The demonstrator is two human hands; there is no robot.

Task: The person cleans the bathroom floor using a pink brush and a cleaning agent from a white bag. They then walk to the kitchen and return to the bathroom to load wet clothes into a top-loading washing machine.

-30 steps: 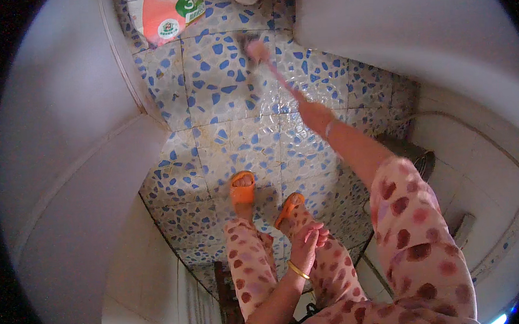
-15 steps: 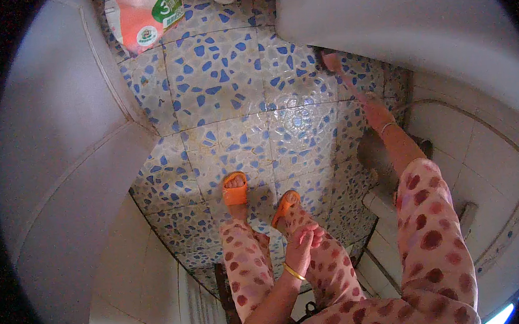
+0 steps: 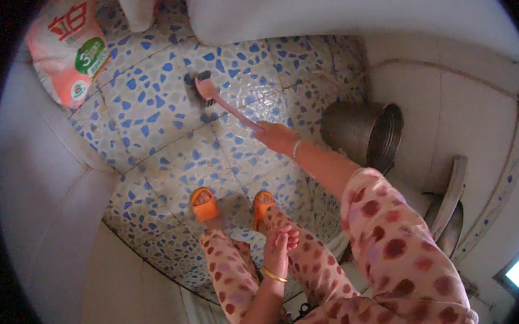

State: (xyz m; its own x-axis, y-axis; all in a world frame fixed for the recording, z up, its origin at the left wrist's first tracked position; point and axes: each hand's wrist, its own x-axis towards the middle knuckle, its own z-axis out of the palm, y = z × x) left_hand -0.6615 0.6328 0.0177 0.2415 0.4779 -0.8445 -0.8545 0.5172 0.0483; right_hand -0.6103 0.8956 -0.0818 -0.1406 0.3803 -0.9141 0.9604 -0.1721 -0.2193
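Observation:
A pink long-handled scrub brush (image 3: 206, 89) with dark bristles is on the wet floor, head toward the far wall. My right hand (image 3: 276, 137), with a pale bracelet at its wrist, is closed round the end of the handle, arm stretched forward. My left hand (image 3: 279, 247), wearing a gold bangle, rests over my leg with fingers curled in and nothing seen in them. Below it, my feet in orange slippers (image 3: 205, 205) stand on the blue-and-white patterned floor tiles (image 3: 169, 145).
A dark metal bucket (image 3: 362, 133) lies on its side by the right wall. A pink-and-white bag (image 3: 66, 55) stands at the far left. White rounded surfaces (image 3: 321, 7) border the floor ahead, and a pale panel (image 3: 40, 169) lines the left.
The brush has come out from under the white surface at the right, swinging left onto the open tiles with my right hand. My view has turned right; my left hand stays near my leg.

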